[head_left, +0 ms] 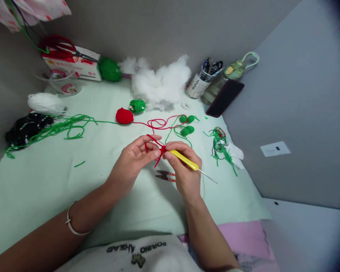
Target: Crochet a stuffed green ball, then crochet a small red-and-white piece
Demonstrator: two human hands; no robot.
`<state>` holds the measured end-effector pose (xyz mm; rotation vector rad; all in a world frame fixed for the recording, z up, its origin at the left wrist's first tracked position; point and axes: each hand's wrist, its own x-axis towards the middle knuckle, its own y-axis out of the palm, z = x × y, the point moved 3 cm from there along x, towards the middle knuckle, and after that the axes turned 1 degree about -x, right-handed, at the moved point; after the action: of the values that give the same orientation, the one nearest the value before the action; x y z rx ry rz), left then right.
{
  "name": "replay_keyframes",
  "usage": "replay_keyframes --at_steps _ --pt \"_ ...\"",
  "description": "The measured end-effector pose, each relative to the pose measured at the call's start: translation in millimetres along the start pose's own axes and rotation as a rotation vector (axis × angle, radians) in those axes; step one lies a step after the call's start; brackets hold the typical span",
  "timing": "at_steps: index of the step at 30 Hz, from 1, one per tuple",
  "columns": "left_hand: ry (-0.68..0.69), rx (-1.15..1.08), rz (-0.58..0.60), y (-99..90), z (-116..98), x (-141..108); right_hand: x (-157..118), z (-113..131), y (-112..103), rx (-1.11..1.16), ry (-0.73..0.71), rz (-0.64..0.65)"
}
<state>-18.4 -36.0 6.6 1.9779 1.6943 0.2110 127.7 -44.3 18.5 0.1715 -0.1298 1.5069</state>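
Between the fingertips of my left hand point(134, 158) is a small red crochet piece point(163, 150), with red yarn looped over the raised index finger. My right hand point(185, 166) grips a crochet hook point(184, 159) by its yellow handle; the far metal end points down to the right. The hook's working tip is at the red piece, partly hidden by fingers. From my left hand the red yarn runs back in loose loops to a red ball of yarn point(124, 116). Thread snips point(166, 175) lie on the cloth under my hands, their handles partly covered by my right hand.
Green crocheted balls point(185, 131) with strands lie beyond my hands. White stuffing point(161, 83), green yarn point(110, 69) and a pen cup point(200, 84) stand at the back. A phone point(225, 98) leans at right near yarn scraps point(222, 147). Black yarn point(28, 128) is at left.
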Motion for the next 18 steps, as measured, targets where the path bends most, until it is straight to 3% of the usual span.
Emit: replay_keyframes --at_steps 18 --pt "0.000 0.020 0.059 3.9 -4.9 -2.6 3.4 -5.0 -5.9 0.171 0.054 0.068"
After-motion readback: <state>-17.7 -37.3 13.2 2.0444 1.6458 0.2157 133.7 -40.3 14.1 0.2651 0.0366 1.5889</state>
